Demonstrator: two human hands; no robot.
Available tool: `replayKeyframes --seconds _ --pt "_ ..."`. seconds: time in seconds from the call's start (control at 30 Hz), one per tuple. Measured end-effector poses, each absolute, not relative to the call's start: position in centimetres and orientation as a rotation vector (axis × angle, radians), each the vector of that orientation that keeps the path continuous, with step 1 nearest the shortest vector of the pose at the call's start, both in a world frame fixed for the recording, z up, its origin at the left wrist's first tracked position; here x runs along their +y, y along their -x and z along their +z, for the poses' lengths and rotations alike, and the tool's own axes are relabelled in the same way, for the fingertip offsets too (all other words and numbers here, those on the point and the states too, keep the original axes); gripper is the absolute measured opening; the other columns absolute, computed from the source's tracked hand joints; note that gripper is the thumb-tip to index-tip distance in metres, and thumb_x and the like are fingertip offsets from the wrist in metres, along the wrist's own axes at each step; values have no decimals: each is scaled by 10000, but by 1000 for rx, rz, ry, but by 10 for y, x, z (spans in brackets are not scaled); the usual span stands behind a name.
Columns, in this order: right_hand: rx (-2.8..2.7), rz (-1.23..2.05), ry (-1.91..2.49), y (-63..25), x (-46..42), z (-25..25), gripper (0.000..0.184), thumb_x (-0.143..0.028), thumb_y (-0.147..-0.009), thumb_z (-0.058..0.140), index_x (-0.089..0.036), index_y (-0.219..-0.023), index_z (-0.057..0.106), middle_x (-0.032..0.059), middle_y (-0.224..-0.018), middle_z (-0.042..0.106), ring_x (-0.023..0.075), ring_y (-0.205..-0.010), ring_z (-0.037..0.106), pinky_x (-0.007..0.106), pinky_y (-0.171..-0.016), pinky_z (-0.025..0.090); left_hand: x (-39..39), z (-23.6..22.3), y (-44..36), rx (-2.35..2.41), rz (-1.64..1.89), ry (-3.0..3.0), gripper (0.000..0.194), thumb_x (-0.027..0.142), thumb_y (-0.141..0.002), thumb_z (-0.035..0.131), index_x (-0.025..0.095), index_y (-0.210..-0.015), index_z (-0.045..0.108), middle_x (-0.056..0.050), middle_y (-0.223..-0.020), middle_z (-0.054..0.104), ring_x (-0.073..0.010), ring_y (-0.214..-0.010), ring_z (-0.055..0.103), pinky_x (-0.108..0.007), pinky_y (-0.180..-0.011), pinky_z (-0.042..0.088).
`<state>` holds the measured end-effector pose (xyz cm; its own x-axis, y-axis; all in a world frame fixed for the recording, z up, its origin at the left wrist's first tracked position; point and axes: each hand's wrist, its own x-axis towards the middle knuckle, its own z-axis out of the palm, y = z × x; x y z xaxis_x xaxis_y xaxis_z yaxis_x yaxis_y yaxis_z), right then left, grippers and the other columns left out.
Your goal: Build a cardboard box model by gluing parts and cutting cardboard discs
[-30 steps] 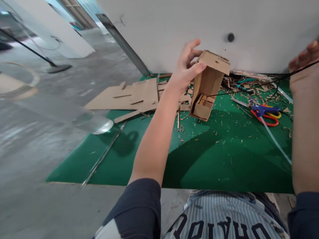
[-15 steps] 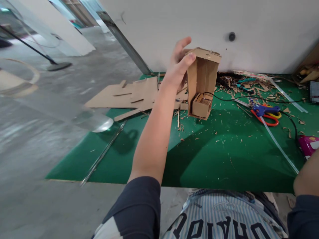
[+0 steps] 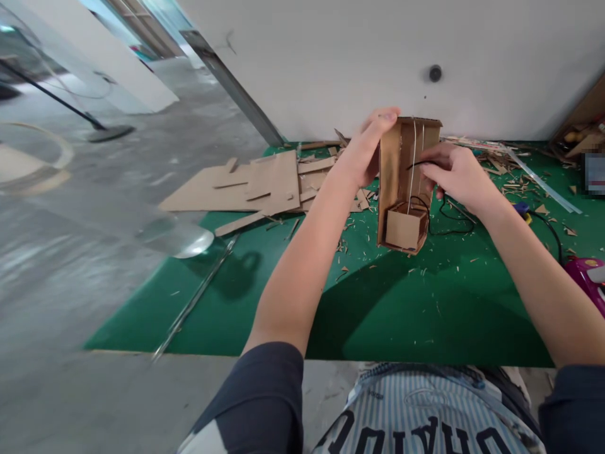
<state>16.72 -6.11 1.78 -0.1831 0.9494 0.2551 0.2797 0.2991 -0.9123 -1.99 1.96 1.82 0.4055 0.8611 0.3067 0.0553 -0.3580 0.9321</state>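
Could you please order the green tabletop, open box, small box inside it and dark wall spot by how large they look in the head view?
Largest to smallest:
Green tabletop
Open box
Small box
Dark wall spot

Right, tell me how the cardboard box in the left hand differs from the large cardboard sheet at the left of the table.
The cardboard box is folded into a hollow, open-fronted shape; the cardboard sheet is flat. The cardboard box is gripped roughly upright by the left hand, while the cardboard sheet lies on the green table. Both are brown cardboard.
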Motion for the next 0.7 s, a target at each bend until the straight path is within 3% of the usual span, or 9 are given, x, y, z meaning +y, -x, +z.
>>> replayKeyframes --seconds 0.13,0.3,0.43,0.6,0.7 --pt "-1681 904 1101 -169 -69 27 165 -290 -834 719 -245 -977 649 -4 -700 556 156 -616 585 314 -513 495 12 24 18 750 1167 -1486 444 551 -806 662 250 -1121 580 -35 -1048 620 -230 -1041 645 -347 -790 530" --pt "-1662 1059 1124 -175 -74 37 271 -239 -784 705 -278 -1018 575 -22 -700 586 126 -531 537 245 -395 349 10 25 18 694 1157 -1398 374 497 -818 720 258 -1080 604 -11 -934 588 -190 -912 605 -321 -724 474" --pt "-1444 1245 1118 -176 -71 38 205 -235 -749 669 -272 -856 498 -11 -701 584 126 -524 517 231 -376 260 10 25 20 661 1165 -1363 355 478 -835 718 244 -1078 607 0 -933 606 -177 -919 606 -319 -764 480" --pt "-1483 1110 1091 -174 -68 35 71 -312 -812 629 -246 -820 608 83 -906 714 201 -702 660 305 -450 428 15 24 23 668 1145 -1340 413 507 -762 767 271 -1065 613 13 -922 618 -178 -900 595 -323 -743 484" --pt "-1688 746 1150 -176 -69 31 172 -268 -868 556 -243 -937 711 87 -1060 754 242 -807 714 387 -612 541 17 23 23 720 1100 -1440 432 558 -848 649 288 -1168 543 9 -1032 616 -216 -1037 622 -347 -812 492"
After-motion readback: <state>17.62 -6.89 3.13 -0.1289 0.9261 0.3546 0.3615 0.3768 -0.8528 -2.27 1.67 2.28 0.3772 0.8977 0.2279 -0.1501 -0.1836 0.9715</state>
